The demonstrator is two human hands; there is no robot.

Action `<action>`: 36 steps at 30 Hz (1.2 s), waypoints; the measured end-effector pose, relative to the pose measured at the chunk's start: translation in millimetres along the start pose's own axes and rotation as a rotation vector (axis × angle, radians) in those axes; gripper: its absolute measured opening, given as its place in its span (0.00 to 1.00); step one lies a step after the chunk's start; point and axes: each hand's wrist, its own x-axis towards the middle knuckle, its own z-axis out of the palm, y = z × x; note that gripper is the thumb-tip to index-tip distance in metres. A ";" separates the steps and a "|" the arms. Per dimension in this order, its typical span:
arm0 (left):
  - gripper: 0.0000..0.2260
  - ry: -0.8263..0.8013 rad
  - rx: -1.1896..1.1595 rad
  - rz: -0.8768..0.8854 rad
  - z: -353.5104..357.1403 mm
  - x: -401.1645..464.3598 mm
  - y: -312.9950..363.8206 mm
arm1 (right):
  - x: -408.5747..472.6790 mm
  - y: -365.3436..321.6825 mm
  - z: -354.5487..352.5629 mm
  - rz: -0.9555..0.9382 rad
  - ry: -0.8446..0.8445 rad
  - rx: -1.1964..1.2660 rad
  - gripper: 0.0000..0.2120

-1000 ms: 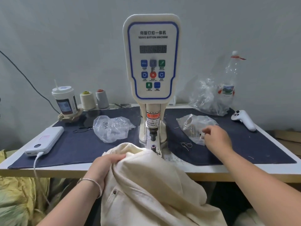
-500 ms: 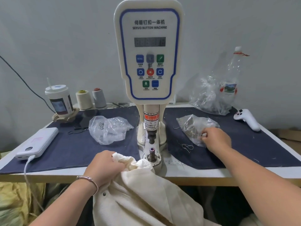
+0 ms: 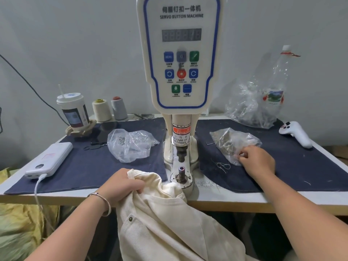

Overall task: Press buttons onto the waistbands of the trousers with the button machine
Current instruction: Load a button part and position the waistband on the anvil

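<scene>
While the servo button machine (image 3: pixel 179 59) is standing idle at the middle of the tabletop (image 3: pixel 235 197), the left hand (image 3: pixel 122 182) is gripping a bunched fold of cream trousers (image 3: pixel 165 223), which are hanging over the front edge just left of the lower die post (image 3: pixel 181 171). Well to the right, the right hand (image 3: pixel 257 161) is pinching at a clear bag of buttons (image 3: pixel 232 143); whether it is holding one is unclear.

Cream cotton twill trousers (image 3: pixel 169 223): bunched, draped over counter's front edge, one brass button attached. White upright servo button machine (image 3: pixel 180 53): centred on counter, lower die post bare.
</scene>
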 end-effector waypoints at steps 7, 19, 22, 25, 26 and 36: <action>0.12 -0.024 -0.038 -0.013 -0.4 1.2 -0.6 | 3.4 1.1 1.2 -0.058 -0.054 -0.041 0.09; 0.11 -0.006 -0.031 -0.006 1.7 0.8 0.9 | 19.5 -18.8 -15.8 -0.036 -0.193 -0.163 0.09; 0.11 -0.005 -0.038 -0.006 2.1 0.6 0.9 | 15.9 -15.9 -16.2 -0.055 -0.153 -0.130 0.09; 0.10 0.001 -0.034 -0.013 2.4 0.4 1.4 | 7.6 -14.3 -16.9 -0.028 -0.082 -0.069 0.07; 0.10 0.003 -0.035 -0.014 2.2 0.5 1.4 | 3.6 -14.8 -17.0 -0.001 -0.037 -0.011 0.06; 0.10 0.018 -0.026 -0.016 2.1 0.9 -0.7 | -72.3 -70.6 -53.4 0.153 0.062 0.882 0.08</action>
